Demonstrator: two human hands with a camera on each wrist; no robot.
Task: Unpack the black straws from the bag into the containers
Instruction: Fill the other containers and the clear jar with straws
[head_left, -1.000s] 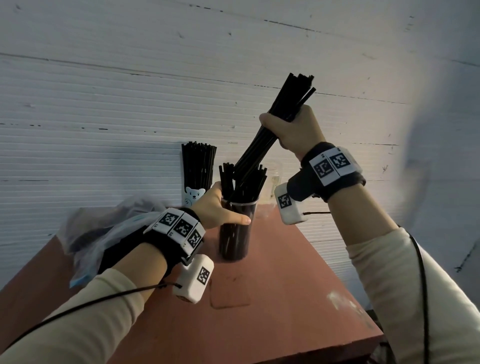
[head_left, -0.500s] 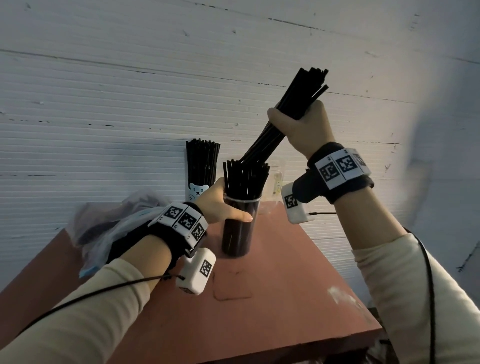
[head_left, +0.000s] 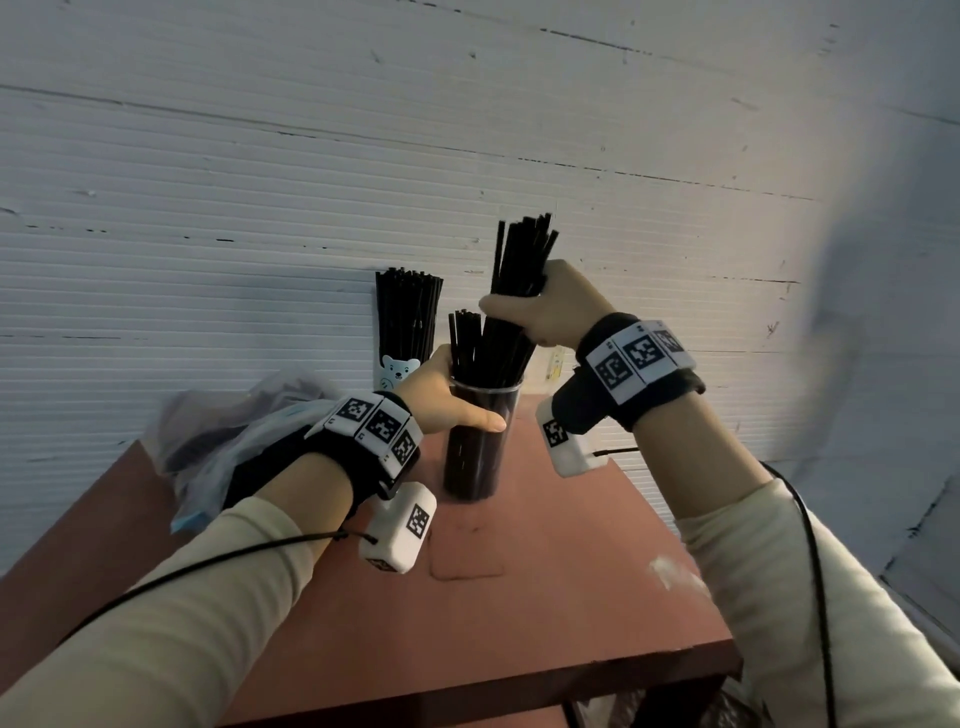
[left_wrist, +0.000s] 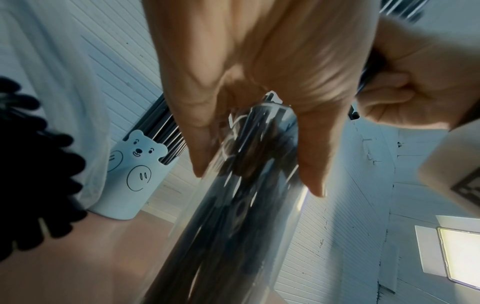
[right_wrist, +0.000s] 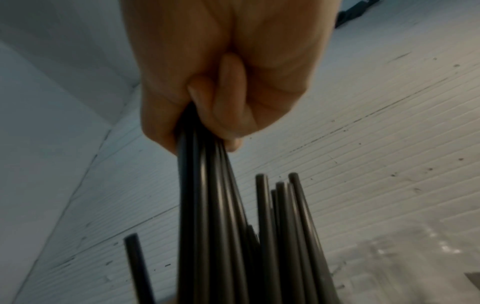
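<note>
A clear plastic cup (head_left: 480, 447) (left_wrist: 233, 236) stands on the reddish table (head_left: 545, 597), part filled with black straws. My left hand (head_left: 441, 400) (left_wrist: 259, 82) grips the cup near its rim, thumb across the front. My right hand (head_left: 540, 312) (right_wrist: 207, 82) holds a bundle of black straws (head_left: 519, 265) (right_wrist: 207, 205) almost upright, its lower ends inside the cup among the other straws. A white bear-print container (head_left: 397, 371) (left_wrist: 132, 174) behind the cup is full of black straws. The plastic bag (head_left: 228, 431) lies crumpled at the table's back left.
A white ribbed wall (head_left: 260, 208) runs right behind the table. The table's front edge (head_left: 467, 696) and right edge drop off close to the cup. A small clear bottle (head_left: 556, 364) stands behind my right hand.
My right hand has swung the bundle from a steep slant to nearly upright and lowered it, so the straws sit deeper in the cup. My left hand still holds the cup.
</note>
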